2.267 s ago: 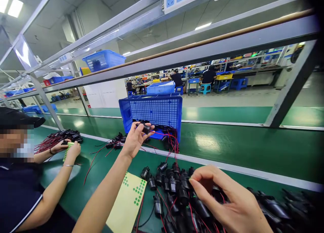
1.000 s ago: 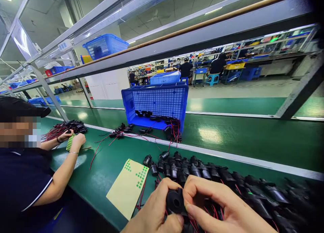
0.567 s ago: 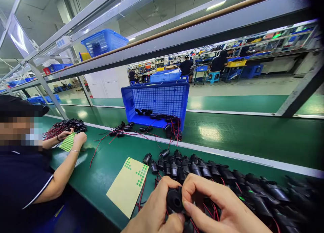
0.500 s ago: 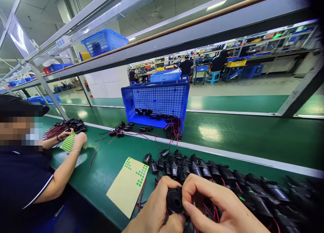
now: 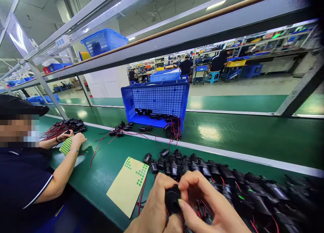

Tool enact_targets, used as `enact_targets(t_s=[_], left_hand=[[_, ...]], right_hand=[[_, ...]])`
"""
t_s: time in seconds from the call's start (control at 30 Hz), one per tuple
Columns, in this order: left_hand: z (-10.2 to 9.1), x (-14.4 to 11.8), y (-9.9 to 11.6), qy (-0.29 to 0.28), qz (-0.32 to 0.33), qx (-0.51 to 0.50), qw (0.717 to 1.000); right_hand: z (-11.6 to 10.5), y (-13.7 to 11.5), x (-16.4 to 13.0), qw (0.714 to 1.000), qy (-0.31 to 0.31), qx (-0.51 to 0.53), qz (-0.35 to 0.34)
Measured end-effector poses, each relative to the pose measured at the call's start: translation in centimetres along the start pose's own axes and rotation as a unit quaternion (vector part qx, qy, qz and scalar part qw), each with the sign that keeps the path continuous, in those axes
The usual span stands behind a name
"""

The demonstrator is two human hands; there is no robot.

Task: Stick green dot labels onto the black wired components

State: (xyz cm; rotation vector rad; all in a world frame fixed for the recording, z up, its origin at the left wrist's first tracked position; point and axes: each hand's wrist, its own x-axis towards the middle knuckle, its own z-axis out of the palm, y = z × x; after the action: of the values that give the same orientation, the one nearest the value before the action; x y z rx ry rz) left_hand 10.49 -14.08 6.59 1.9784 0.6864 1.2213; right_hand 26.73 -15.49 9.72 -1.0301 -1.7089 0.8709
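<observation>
Here the left hand (image 5: 154, 209) and the right hand (image 5: 210, 209) were together clenched on one small black motor (image 5: 172, 201), low and close to the body. The round end of the motor looked toward the camera, so its long axis ran away from the grip, toward the row of black motors (image 5: 202, 170) just behind on the green tabletop (image 5: 106, 165). The right thumb pressed on its front edge. To the left of the grip lay a yellow sheet of green dot stickers (image 5: 128, 185); a co-worker's hands (image 5: 73, 140) were well apart, further left.
</observation>
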Motion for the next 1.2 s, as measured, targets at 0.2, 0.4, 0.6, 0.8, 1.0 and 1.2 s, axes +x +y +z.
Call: enact_targets(t_s=[0.2,0.4,0.6,0.8,1.0,1.2], left_hand=[[-0.9,-0.2,-1.6,-0.042,-0.053,-0.109,0.992],[-2.5,0.6,-1.8,-0.071,-0.154,-0.269,0.948],[-2.5,1.2,0.0,-0.061,-0.169,-0.273,0.945],[-2.0,1.0,1.4,-0.022,-0.164,-0.200,0.966],[-2.1,0.7,1.9,-0.003,-0.208,-0.108,0.972],[-2.0,0.6,1.9,-0.008,-0.203,-0.090,0.975]], right_hand=[[0.1,0.4,1.4,0.978,-0.065,0.174,0.098],[-1.5,0.8,2.1,0.987,-0.156,-0.029,-0.035],[-1.1,1.9,2.2,0.952,-0.026,-0.201,-0.228],[-0.4,2.8,1.7,0.902,0.040,-0.312,-0.297],[0.1,3.1,1.6,0.882,0.042,-0.343,-0.320],[0.4,4.0,1.3,0.863,0.056,-0.362,-0.347]])
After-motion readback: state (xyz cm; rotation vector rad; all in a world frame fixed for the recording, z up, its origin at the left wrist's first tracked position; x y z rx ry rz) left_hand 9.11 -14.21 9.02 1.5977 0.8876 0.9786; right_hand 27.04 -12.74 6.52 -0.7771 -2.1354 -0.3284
